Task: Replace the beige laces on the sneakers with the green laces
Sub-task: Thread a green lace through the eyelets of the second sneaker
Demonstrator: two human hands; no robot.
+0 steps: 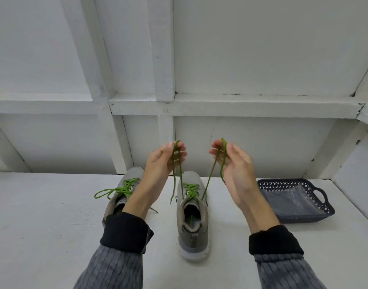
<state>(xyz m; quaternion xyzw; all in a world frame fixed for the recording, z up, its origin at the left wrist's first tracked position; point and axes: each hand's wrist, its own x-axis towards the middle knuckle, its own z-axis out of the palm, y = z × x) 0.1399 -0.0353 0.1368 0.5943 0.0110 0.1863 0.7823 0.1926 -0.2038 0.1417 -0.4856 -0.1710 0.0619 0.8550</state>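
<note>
Two sneakers stand side by side on the desk (43, 226), toes toward the far wall (241, 49). The left sneaker (124, 184) lies partly behind the left hand (160, 163); the right sneaker (192, 217) sits between both forearms. A basket (295, 202) rests well right of them, a bag (291, 198) inside it.

Grey ribbed sleeves (114, 265), black cuffs (124, 232)

1. Two grey sneakers: one (124, 197) below the left fingers (180, 152), one (192, 217) between both sets of fingers.
2. Two green laces: one tied (116, 189), one (179, 172) held up in two loops, one loop per hand.
3. Two hands: left (160, 163), right (235, 163).
4. One dark basket (322, 205), right of the right fingers (217, 151).
</note>
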